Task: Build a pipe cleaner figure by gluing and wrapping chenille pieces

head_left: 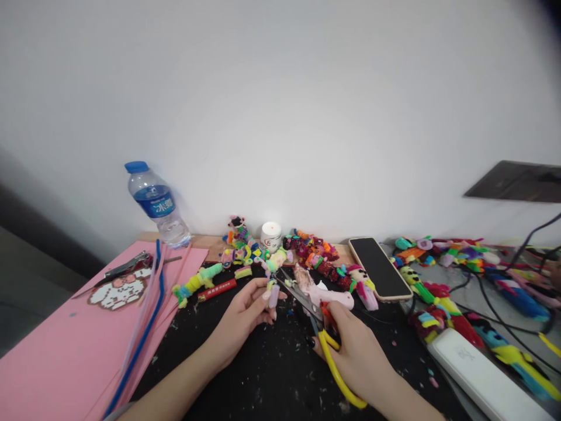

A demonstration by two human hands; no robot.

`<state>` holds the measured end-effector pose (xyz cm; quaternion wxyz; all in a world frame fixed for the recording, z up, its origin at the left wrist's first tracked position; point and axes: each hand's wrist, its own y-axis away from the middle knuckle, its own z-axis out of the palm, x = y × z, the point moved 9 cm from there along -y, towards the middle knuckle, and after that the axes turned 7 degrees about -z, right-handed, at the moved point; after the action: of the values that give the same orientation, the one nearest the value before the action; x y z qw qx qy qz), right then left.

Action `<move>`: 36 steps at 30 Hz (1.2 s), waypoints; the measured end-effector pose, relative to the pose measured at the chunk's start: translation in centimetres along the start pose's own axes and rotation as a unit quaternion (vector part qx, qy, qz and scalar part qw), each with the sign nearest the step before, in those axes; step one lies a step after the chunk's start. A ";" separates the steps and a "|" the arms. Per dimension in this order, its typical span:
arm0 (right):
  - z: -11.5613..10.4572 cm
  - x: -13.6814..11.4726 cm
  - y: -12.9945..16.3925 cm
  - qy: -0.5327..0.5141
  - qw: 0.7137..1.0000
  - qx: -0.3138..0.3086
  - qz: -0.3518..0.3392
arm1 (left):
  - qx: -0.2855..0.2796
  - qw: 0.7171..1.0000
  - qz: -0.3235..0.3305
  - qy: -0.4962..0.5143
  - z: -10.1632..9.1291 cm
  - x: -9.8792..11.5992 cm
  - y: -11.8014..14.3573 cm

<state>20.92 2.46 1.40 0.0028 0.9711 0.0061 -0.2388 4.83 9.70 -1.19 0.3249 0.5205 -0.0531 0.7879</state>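
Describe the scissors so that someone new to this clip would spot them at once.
Start at the black mat in the middle of the table. On it the right hand grips the scissors, blades pointing toward the left hand. Their bright yellow loop handles set them apart from the grey pliers on the pink sheet.

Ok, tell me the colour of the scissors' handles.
Yellow: the scissors in the right hand have yellow handles, plain in the head view.

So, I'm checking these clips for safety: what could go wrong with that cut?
The scissors have open blades close to the left hand fingers pinching the small craft piece, so a nick seems possible. Offcuts could scatter over the black mat, already littered with scraps.
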 end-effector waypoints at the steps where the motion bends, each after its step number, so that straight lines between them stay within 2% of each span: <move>1: 0.0 0.0 0.0 -0.001 1.000 0.001 0.000 | 0.002 1.000 -0.005 0.015 -0.1 -0.1 0.0; 5: -0.2 0.1 -0.1 -0.008 1.000 0.002 0.006 | 0.036 0.998 -0.019 0.044 -0.9 -0.3 -0.1; 8: -0.1 0.0 -0.1 -0.014 1.000 -0.003 0.008 | 0.047 0.999 -0.017 0.021 -1.0 -0.2 -0.1; 14: 0.0 -0.3 0.1 0.004 1.000 -0.003 0.007 | 0.041 0.998 -0.005 -0.044 -0.6 0.3 -0.1; 23: -0.2 -0.5 0.2 0.026 1.000 0.005 -0.006 | 0.002 1.000 -0.011 -0.027 0.1 0.0 -0.1; 36: 0.2 -0.9 0.2 0.045 0.999 -0.023 -0.015 | -0.005 0.999 -0.008 -0.035 0.3 0.2 0.0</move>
<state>19.99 2.21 1.62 0.0214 0.9803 0.0259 -0.1945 5.00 9.73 -0.89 0.3316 0.5466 -0.0647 0.7662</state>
